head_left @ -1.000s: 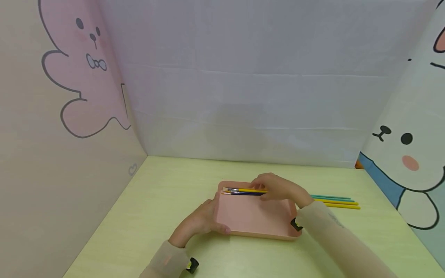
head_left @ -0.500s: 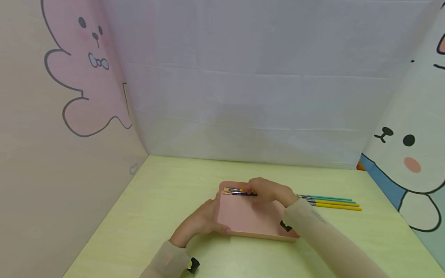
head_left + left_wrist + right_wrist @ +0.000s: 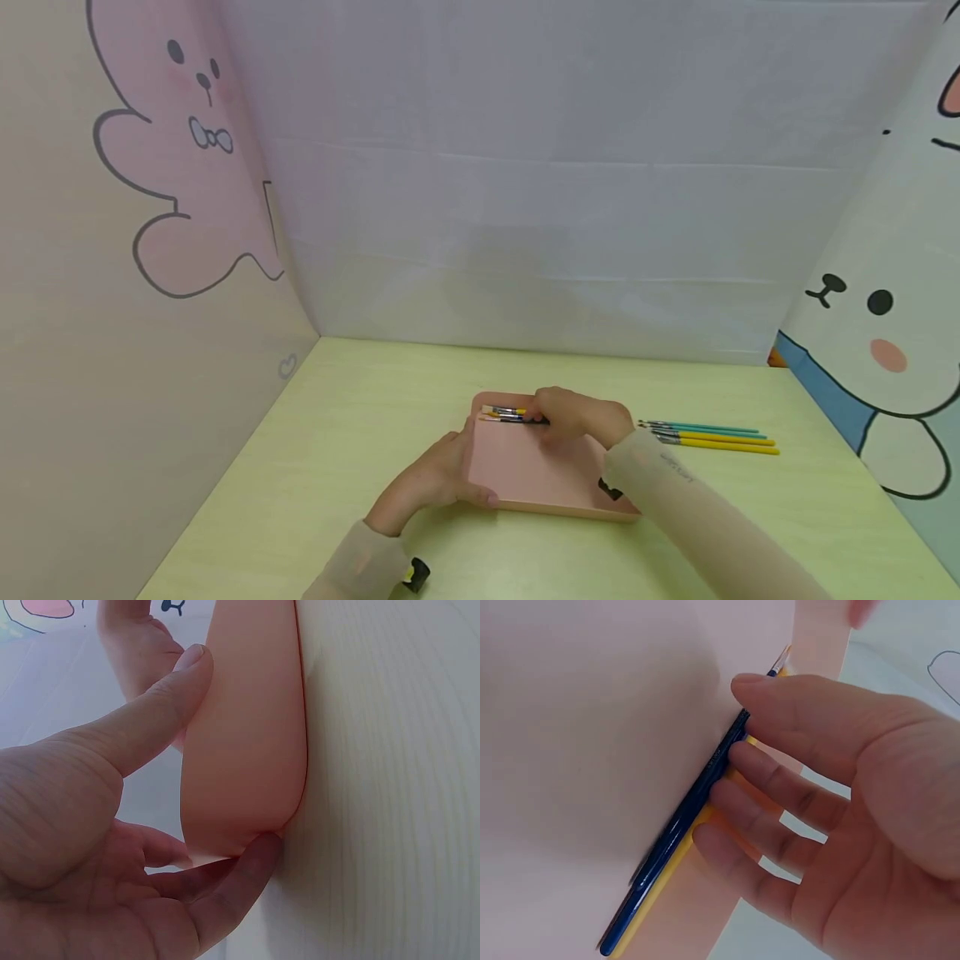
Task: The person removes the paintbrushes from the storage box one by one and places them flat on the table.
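Observation:
A pink tray (image 3: 525,477) lies on the pale green table. My left hand (image 3: 452,469) grips its near left corner, with the thumb on the rim and the fingers under the edge of the tray (image 3: 247,750). Along the tray's far wall lie a dark blue brush (image 3: 697,795) and a yellow brush (image 3: 667,874), their bristle ends (image 3: 495,412) pointing left. My right hand (image 3: 577,417) rests over them, its loosely bent fingers (image 3: 780,780) touching the blue brush's side. That hand hides most of both handles in the head view.
Several more brushes (image 3: 712,437), teal and yellow, lie side by side on the table to the right of the tray. Printed cartoon panels wall in the table on the left, back and right.
My right hand has slid left along the brushes in the tray toward their bristle ends, uncovering more of the brushes on the table. The left hand and the tray have stayed put.

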`<state>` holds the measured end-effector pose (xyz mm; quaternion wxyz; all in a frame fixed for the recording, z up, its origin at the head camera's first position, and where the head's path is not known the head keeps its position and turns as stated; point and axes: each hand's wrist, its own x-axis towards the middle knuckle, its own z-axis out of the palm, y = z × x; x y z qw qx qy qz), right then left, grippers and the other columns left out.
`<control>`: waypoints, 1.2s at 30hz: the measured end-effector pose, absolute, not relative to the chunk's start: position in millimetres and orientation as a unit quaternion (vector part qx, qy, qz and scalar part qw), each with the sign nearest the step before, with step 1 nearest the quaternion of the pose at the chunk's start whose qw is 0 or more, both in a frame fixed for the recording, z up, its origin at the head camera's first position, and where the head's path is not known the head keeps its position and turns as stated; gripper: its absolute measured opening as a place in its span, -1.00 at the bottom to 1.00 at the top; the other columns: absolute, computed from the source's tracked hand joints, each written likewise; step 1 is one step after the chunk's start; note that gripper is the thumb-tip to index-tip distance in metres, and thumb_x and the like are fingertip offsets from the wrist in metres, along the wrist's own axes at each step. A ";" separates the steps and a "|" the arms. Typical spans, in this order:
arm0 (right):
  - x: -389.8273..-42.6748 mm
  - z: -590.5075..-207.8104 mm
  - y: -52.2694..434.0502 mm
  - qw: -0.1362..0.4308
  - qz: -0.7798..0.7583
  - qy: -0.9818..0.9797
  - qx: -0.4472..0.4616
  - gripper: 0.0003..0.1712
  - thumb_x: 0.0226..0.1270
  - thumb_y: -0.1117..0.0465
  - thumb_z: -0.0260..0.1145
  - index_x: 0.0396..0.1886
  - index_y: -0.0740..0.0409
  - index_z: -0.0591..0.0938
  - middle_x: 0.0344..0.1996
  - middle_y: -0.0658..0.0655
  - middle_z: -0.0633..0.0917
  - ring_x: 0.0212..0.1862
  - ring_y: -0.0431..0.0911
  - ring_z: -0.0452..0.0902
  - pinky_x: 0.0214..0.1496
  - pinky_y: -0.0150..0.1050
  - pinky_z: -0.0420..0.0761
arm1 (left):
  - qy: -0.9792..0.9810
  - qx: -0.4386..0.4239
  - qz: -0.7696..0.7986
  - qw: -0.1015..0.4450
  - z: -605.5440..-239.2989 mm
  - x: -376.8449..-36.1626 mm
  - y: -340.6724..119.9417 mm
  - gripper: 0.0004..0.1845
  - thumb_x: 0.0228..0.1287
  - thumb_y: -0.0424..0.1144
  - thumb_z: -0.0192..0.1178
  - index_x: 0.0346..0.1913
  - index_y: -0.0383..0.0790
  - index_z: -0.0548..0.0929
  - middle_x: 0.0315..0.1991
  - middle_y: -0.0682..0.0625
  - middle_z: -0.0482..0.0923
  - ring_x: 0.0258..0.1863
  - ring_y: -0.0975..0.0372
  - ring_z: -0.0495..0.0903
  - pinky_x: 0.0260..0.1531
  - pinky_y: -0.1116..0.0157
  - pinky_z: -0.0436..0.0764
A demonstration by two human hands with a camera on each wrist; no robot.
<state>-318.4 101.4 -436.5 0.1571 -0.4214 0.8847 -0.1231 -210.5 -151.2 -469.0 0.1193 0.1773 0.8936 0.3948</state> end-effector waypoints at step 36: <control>-317.3 -443.5 87.1 0.154 -0.132 0.894 -0.400 -0.49 0.29 0.70 0.27 -0.06 0.03 0.75 -0.22 0.10 0.67 -0.15 -0.05 0.56 -0.03 -0.17 0.58 | 0.890 0.174 0.405 0.120 -467.7 -208.9 -151.3 0.10 -0.06 -0.09 0.76 0.51 -0.26 0.33 0.12 -0.21 0.53 0.07 0.00 0.50 0.14 -0.08 0.50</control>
